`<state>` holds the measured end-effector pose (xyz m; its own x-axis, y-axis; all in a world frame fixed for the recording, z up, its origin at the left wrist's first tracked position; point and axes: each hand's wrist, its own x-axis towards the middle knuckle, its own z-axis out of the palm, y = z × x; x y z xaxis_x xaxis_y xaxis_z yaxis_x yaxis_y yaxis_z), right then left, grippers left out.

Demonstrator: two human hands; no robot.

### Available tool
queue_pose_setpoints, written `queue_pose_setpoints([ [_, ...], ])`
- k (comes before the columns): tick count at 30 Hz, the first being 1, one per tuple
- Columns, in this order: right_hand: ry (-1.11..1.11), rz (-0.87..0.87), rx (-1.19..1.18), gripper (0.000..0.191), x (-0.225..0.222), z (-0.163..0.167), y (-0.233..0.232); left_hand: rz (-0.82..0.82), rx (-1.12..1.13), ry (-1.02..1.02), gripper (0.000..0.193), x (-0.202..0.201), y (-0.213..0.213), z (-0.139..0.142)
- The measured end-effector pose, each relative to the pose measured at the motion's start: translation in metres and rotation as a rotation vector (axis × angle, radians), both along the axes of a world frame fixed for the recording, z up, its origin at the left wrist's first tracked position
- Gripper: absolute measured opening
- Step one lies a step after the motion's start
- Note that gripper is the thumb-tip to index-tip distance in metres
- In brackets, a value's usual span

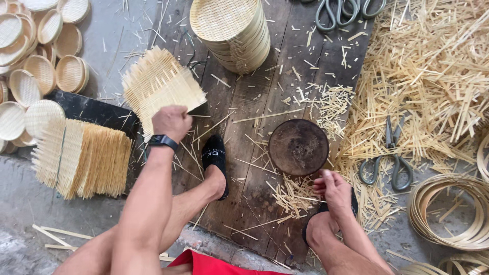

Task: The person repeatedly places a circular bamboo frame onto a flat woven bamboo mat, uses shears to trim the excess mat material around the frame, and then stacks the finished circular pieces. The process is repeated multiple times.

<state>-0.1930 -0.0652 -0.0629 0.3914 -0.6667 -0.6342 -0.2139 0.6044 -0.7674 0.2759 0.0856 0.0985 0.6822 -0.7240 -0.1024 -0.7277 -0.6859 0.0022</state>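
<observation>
My left hand (171, 122) is clenched on the near edge of a pale square woven bamboo mat (162, 86), which fans out beyond my knuckles, tilted, its frayed strands pointing away from me. My right hand (336, 189) is well apart from it, fingers loosely curled and holding nothing, just this side of the dark round wooden block (298, 146). The block lies to the right of my left hand, nearer the right one. Grey metal shears (391, 162) sit to the right of my right hand, on straw-coloured bamboo offcuts (433, 76). No labels or signs show.
</observation>
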Motion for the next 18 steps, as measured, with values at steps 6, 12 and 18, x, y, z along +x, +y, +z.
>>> queue_pose_setpoints([
  [6, -0.341, -0.122, 0.072, 0.040, -0.001, 0.033, -0.032, -0.612, -0.483, 0.203, 0.029, -0.174, -0.060, -0.025],
  [12, -0.040, 0.006, -0.083, 0.027, 0.018, 0.016, -0.055, -0.973, -0.481, 0.432, 0.049, -0.274, -0.056, -0.053],
  [18, -0.034, -0.037, -0.147, 0.028, 0.009, -0.008, -0.044, -0.232, 0.777, 0.729, 0.030, -0.143, -0.035, 0.002],
])
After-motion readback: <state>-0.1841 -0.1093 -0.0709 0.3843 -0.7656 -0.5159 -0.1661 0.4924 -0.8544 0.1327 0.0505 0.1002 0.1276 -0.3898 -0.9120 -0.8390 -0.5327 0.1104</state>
